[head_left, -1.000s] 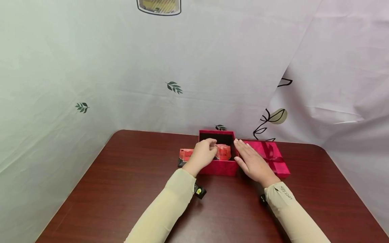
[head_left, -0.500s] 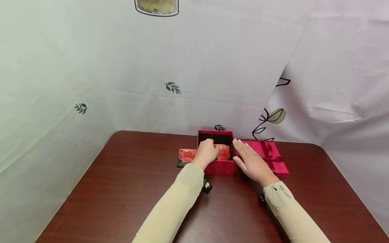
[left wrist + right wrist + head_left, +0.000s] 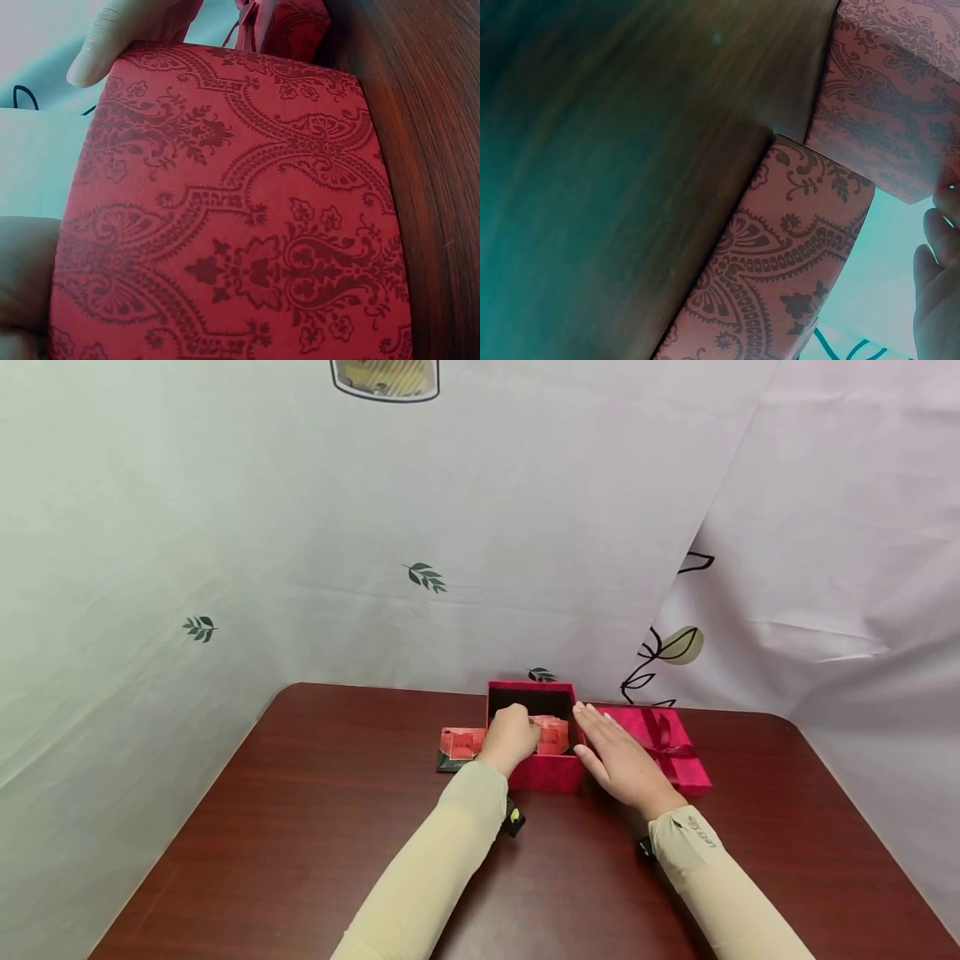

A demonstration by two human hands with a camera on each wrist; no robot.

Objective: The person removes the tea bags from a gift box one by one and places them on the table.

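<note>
Red patterned gift box [image 3: 551,770] open on the dark wooden table [image 3: 300,827], near its far edge. Left hand [image 3: 512,739] reaching in over the box's near-left rim, fingers curled on a red packet [image 3: 552,737] inside; packet print too small to read. Right hand [image 3: 618,758] flat, fingers straight, pressed against the box's right wall. Ribboned lid [image 3: 667,745] just right; another red packet [image 3: 459,745] left. Sleeve lettering [image 3: 701,835] illegible.

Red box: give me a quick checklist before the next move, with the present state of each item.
1. Red box open, lid off: ok.
2. Lid flat on the table, right of the box: ok.
3. Right hand flat against the box's right side: ok.
4. Left hand over the packets in the box: ok; grip: cannot tell.
5. Another packet outside, left of the box: not ok.
</note>
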